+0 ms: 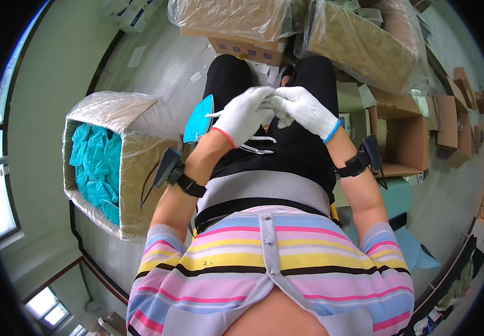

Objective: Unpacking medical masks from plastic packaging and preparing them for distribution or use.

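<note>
Over the black-trousered lap [303, 159], left hand [242, 115] and right hand [303, 109] meet at the fingertips, both in white gloves. Fingers curled inward on each; cannot tell whether anything is pinched, contact spot too small and partly hidden. Teal mask [199, 119] is at the outer side of the left thigh [228, 73], just beside the left hand; can't tell if it rests there or hangs. White straps [257, 150] show near the left wrist, over the lap. Box of more teal masks [97, 159] stands well to the left. To do this well, I'd say: small fingertip moves, wrists steady, straps flat and untwisted so gloves don't snag. Handle the mask by its edge; creasing or sliding off looks like the main risk.
</note>
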{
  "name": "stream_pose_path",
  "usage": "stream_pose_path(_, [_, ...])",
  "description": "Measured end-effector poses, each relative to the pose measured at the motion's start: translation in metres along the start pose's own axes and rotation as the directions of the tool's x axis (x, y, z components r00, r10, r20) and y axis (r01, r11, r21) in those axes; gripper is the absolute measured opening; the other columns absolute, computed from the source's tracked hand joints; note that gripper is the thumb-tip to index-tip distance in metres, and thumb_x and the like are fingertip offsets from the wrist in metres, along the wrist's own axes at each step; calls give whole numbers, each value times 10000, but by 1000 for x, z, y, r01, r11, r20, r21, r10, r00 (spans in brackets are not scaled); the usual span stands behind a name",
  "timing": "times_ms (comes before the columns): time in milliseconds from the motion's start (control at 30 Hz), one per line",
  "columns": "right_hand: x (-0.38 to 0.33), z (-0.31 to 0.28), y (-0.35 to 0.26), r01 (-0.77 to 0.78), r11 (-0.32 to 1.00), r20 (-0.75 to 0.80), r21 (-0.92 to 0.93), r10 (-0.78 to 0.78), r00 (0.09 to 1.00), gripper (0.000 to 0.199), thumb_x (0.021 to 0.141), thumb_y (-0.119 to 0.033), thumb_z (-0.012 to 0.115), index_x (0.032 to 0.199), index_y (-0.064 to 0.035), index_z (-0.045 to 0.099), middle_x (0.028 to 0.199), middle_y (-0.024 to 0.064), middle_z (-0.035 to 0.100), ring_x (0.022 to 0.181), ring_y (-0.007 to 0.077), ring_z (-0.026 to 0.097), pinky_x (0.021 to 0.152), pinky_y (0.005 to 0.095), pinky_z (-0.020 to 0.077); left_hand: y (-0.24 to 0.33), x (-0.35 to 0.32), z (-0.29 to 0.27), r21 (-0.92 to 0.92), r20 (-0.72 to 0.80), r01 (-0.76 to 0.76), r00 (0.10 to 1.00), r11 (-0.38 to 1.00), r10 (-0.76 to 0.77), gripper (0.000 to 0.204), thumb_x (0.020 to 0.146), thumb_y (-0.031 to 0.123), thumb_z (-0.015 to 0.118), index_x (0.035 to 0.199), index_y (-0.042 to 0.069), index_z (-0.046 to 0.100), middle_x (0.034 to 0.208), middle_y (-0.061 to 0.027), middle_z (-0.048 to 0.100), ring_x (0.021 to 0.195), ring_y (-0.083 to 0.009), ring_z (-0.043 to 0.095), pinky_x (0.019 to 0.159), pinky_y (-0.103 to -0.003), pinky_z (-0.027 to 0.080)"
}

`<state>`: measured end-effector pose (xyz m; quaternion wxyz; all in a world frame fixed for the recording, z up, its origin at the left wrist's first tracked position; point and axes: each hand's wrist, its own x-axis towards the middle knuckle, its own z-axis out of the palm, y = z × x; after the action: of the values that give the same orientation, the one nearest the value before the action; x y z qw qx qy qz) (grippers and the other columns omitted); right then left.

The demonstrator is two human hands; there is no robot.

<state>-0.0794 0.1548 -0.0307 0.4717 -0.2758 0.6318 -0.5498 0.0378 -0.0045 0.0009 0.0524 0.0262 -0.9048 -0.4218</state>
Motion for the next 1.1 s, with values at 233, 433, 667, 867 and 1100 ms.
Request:
stream_pose_path(233, [4, -17, 17, -29, 990, 45, 137, 23, 999, 396, 1022, -349, 475, 1002, 1, 658, 747, 20, 600, 651, 106, 571, 613, 250, 480, -38, -5, 23, 108, 11, -48, 999, 993, 47, 146, 808, -9, 557, 920, 0, 650, 747, -161, 600, 650, -278, 594, 614, -333, 483])
stream_pose_path(433, [15, -15, 13, -83, 992, 52, 90, 78, 996, 465, 1022, -420, 458, 956, -13, 673, 760, 10, 611, 666, 90, 559, 620, 237, 464, -39, -4, 20, 125, 46, -9, 999, 992, 4, 130, 828, -5, 556, 917, -1, 650, 762, -175, 603, 676, -299, 605, 633, -348, 488])
stream_pose_path(667, [5, 6, 7, -52, 961, -70, -271, 35, 997, 295, 968, -273, 523, 973, -16, 668, 779, 97, 650, 663, 190, 622, 618, 316, 512, -43, -1, 24, 95, 45, 78, 996, 992, -82, 116, 872, 104, 557, 879, 17, 633, 811, -212, 637, 799, -400, 635, 700, -423, 510])
stream_pose_path(867, [15, 42, 44, 203, 979, -231, 11, -195, 953, 248, 962, -173, 464, 861, 9, 599, 737, 146, 614, 681, 275, 622, 635, 355, 488, -52, 6, 37, -440, -32, 365, 907, 821, -420, 307, 953, 247, 596, 728, 38, 590, 667, 50, 493, 603, -36, 417, 532, -235, 332])
stream_pose_path(1100, [9, 76, 45, 230, 932, -320, -279, -316, 893, 312, 938, -260, 487, 794, -14, 613, 787, 233, 624, 786, 414, 614, 673, 478, 469, -89, 5, 52, -427, -415, 306, 770, 851, -485, 220, 728, 5, 632, 552, 68, 516, 540, 76, 416, 526, -25, 371, 459, -259, 277])
